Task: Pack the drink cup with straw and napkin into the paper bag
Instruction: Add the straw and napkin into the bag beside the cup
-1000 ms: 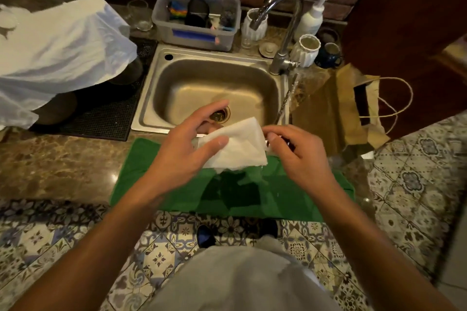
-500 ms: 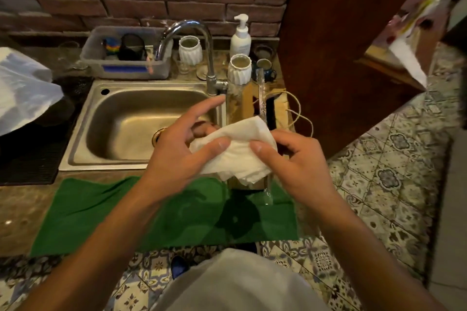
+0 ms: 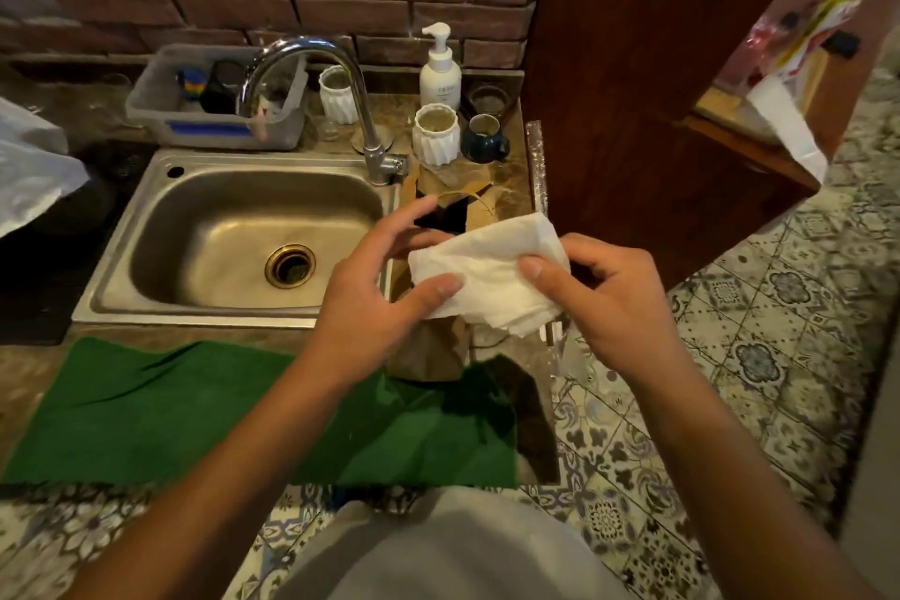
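Both hands hold a folded white napkin (image 3: pixel 487 278) between them. My left hand (image 3: pixel 370 307) pinches its left edge with the thumb, index finger stretched out above. My right hand (image 3: pixel 613 302) grips its right side, thumb on top, together with a straw in a clear wrapper (image 3: pixel 537 161) that sticks up behind the napkin. The brown paper bag (image 3: pixel 428 346) stands on the counter right of the sink, directly under the napkin, its dark opening (image 3: pixel 448 217) showing just behind my left hand. No drink cup is visible.
A steel sink (image 3: pixel 234 239) with a curved faucet (image 3: pixel 341 63) lies to the left. Behind the bag stand a pump bottle (image 3: pixel 440 73), two white ribbed cups (image 3: pixel 436 134) and a dark mug (image 3: pixel 482 139). A green cloth (image 3: pixel 170 409) covers the counter's front; a wooden panel (image 3: pixel 633 88) rises at the right.
The view has swung right. Both hands, still holding the napkin and straw, have moved from above the sink's front to above the paper bag.
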### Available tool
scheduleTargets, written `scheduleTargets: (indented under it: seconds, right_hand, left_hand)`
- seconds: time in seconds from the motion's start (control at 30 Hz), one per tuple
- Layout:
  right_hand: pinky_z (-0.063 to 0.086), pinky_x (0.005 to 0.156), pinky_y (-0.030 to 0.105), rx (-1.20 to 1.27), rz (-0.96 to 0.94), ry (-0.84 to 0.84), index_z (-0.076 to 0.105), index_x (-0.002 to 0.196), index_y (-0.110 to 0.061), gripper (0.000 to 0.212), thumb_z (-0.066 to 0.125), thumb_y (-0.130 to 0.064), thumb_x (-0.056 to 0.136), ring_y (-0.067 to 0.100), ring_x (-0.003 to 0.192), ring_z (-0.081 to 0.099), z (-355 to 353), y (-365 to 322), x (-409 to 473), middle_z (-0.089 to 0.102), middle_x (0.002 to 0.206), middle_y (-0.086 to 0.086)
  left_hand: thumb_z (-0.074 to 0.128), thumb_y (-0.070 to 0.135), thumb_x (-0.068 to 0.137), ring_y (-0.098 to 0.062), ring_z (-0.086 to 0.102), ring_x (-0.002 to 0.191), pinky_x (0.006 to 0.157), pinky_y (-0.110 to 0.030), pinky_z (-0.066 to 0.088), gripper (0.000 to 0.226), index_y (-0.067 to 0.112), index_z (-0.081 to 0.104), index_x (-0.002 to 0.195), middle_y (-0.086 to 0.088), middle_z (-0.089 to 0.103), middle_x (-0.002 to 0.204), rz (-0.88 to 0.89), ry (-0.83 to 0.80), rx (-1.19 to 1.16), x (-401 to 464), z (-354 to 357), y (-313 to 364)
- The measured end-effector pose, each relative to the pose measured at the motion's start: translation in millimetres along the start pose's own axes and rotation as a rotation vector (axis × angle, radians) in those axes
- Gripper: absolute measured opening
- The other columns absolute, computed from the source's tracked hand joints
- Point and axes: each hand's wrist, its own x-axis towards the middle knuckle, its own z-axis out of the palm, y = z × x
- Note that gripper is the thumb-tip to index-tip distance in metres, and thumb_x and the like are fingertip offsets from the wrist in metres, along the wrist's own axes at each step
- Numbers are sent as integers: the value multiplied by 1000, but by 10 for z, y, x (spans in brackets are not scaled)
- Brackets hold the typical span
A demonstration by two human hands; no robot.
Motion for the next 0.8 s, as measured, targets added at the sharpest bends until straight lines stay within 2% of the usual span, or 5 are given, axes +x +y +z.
scheduleTargets:
  seconds: [0.17, 0.3, 0.4, 0.57, 0.8]
  right_hand:
    - [57, 70, 30, 31, 0, -36, 79, 105, -21, 18, 69, -33, 95, 14, 84, 73, 128, 35, 93, 77, 93, -3]
    - [56, 71, 26, 12, 28, 252, 78, 113, -23, 30, 55, -40, 102, 8, 85, 71, 151, 112, 166, 77, 100, -8]
    - [58, 83, 28, -61, -11, 439, 74, 122, -20, 28, 55, -29, 104, 2, 98, 70, 117, 204, 241, 77, 110, -7]
    - [57, 94, 35, -303, -94, 412, 67, 133, -16, 33, 54, -24, 105, 5, 109, 67, 277, 318, 397, 72, 121, -4]
    - [48, 91, 17, -254, -120, 185, 60, 142, -21, 41, 53, -36, 105, -11, 101, 57, 706, 124, 483, 63, 131, -12]
  left_hand:
    - [66, 21, 96, 0, 67, 101, 76, -20, 59, 58, 47, 45, 143, 24, 61, 124, 32, -21, 80, 101, 121, -11]
    - [56, 8, 100, 12, 62, 91, 62, -8, 48, 37, 35, 59, 126, 19, 61, 113, 87, 178, 151, 86, 64, -173]
    - [55, 8, 101, 0, 60, 75, 49, -15, 41, 30, 30, 60, 121, 9, 60, 101, 116, 365, 252, -1, -54, -310]
    - [53, 13, 100, -23, 62, 87, 67, -32, 48, 49, 28, 46, 147, -9, 68, 114, 168, 399, 543, -4, -267, -476]
    - [55, 27, 92, -28, 61, 89, 67, -36, 48, 29, 17, 72, 114, -7, 71, 97, 143, 264, 733, -34, -251, -540]
